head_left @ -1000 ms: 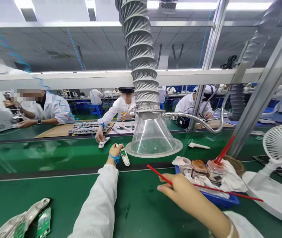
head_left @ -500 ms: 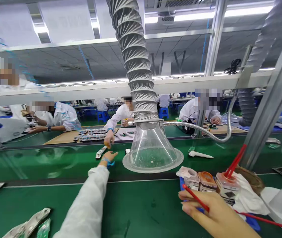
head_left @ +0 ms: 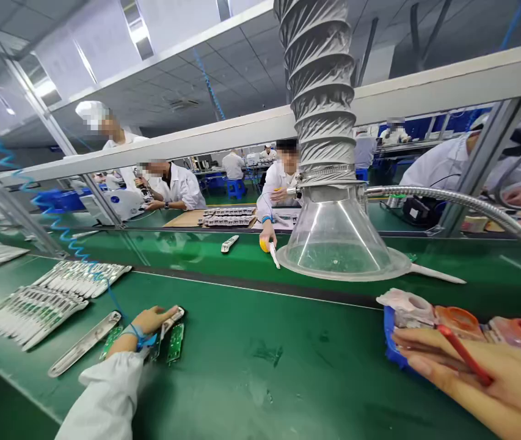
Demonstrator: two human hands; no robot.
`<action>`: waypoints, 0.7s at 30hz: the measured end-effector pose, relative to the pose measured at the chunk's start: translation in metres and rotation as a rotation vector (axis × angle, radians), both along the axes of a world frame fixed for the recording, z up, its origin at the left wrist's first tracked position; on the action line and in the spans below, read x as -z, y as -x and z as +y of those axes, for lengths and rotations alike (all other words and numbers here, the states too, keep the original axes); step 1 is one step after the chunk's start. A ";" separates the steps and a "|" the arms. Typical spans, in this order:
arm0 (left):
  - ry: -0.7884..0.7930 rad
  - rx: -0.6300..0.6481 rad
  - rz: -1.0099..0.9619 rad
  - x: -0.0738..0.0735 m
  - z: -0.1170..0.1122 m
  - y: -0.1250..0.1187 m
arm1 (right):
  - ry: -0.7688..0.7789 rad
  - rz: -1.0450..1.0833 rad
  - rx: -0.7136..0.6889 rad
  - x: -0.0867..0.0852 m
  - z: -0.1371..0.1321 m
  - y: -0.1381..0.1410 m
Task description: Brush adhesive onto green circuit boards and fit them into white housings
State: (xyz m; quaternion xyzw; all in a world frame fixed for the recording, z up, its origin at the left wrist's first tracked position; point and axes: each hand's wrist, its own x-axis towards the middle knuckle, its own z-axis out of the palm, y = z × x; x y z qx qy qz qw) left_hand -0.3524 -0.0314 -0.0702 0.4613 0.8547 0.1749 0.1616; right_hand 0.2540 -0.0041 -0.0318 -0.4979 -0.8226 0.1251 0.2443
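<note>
My left hand (head_left: 151, 322) lies low on the green bench mat, fingers stretched over a white plastic device shell (head_left: 171, 322) and touching it. Beside it are a green circuit board (head_left: 176, 343) and a second one (head_left: 111, 342), next to a long silver-white casing (head_left: 84, 343). At the lower right, my right hand (head_left: 452, 379) grips a red rod (head_left: 464, 354) over a blue tray (head_left: 391, 342). That tray holds cloth and orange-lidded containers (head_left: 459, 321), partly hidden by my hand.
Several rows of white device parts (head_left: 54, 299) lie left of my left hand. A clear fume hood (head_left: 333, 238) on a grey duct (head_left: 319, 79) stands on the far belt. Across it, a co-worker's hand (head_left: 267, 241) works beside a white device (head_left: 229, 243).
The view has swung and tilted, bringing the left bench into sight. My left hand has moved from the belt down to the shell and boards. My right hand still holds the red rod.
</note>
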 end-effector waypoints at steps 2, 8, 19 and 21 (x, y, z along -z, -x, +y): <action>0.031 0.026 -0.026 0.004 -0.002 -0.006 | 0.023 -0.001 0.002 -0.002 -0.003 0.003; 0.100 0.183 -0.118 0.007 0.001 -0.043 | 0.154 0.005 -0.102 -0.024 -0.008 0.033; 0.037 0.274 -0.289 0.010 0.044 -0.099 | 0.387 0.008 -0.276 -0.026 -0.008 0.077; 0.013 0.239 -0.334 0.009 0.046 -0.094 | 0.392 0.004 -0.276 -0.025 -0.008 0.077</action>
